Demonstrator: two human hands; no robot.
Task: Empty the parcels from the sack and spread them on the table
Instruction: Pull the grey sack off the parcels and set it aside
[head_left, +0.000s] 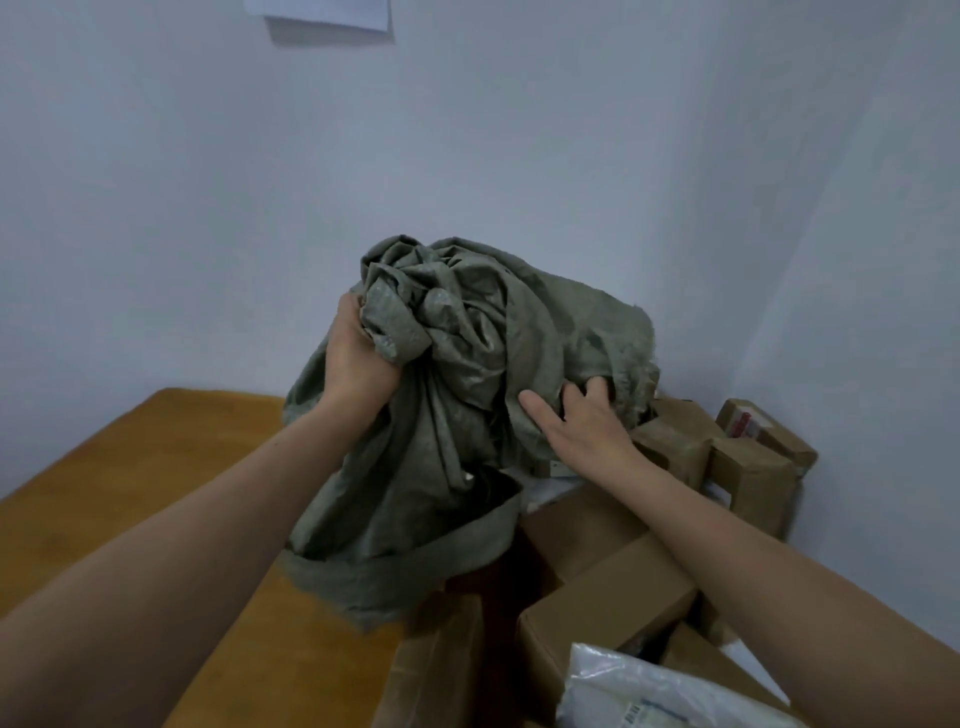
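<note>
The sack (457, 426) hangs limp and crumpled over the worktop (156, 493), held up in both hands. The left hand (358, 358) clamps a bunched fistful near the top, and the right hand (587, 426) digs its fingers into a fold on the sack's other side. Below and right of the sack, brown boxes (608, 608) and a plastic-wrapped parcel (649, 691) lie heaped together. Emptying looks nearly done. The spreading is all left to do.

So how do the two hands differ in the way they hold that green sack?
The left hand grips a bunched wad of the sack in a fist, held high; the right hand sits lower, fingers hooked into the frayed edge, thumb stretched out flat. The left hand is toward the wooden table's bare side, the right beside cardboard parcels. Both hold the same sack.
</note>
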